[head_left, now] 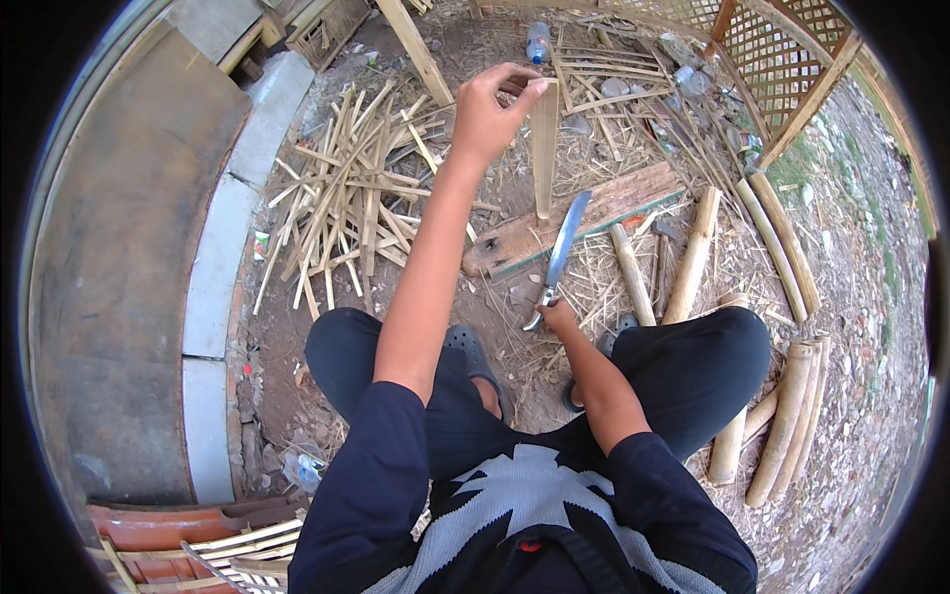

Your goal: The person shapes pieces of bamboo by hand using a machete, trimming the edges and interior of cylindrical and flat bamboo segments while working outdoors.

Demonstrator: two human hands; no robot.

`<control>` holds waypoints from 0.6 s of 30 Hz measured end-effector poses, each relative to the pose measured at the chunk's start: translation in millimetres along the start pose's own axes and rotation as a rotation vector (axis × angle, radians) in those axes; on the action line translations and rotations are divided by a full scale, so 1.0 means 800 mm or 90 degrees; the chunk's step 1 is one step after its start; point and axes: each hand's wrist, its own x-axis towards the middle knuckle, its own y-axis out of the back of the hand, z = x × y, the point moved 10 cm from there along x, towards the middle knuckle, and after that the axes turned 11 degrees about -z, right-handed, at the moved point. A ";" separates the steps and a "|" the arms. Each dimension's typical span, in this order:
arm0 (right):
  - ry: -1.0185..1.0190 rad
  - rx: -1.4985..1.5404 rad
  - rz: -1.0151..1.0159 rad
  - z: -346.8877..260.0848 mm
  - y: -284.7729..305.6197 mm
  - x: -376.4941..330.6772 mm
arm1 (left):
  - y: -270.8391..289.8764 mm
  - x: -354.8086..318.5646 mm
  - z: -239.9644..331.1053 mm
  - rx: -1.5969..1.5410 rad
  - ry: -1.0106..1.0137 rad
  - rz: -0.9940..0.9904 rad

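We have a broad heap of thin strips (pixel 356 188) lying left of the plank, so we judge plenty of splitting done; the round bamboo lengths (pixel 696 252) on the right look uncut, so there's more left. Room, then: the concrete ledge (pixel 208 262) bounds us well off to the left, while bamboo crowds our right knee, and open ground lies between our feet. The wooden plank (pixel 633 196) slants ahead, our flat slat (pixel 543 148) upright with its foot on it, not yet split through as far as we can tell. Our knife (pixel 567 238) angles up just right of it, blade apart from the slat. Left hand (pixel 500 114): fingers pinched on the slat's top; right hand (pixel 557 315): fingers wrapped round the handle.
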 end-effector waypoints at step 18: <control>-0.047 0.100 -0.036 0.001 -0.039 -0.012 | 0.029 -0.020 -0.009 0.015 0.031 0.052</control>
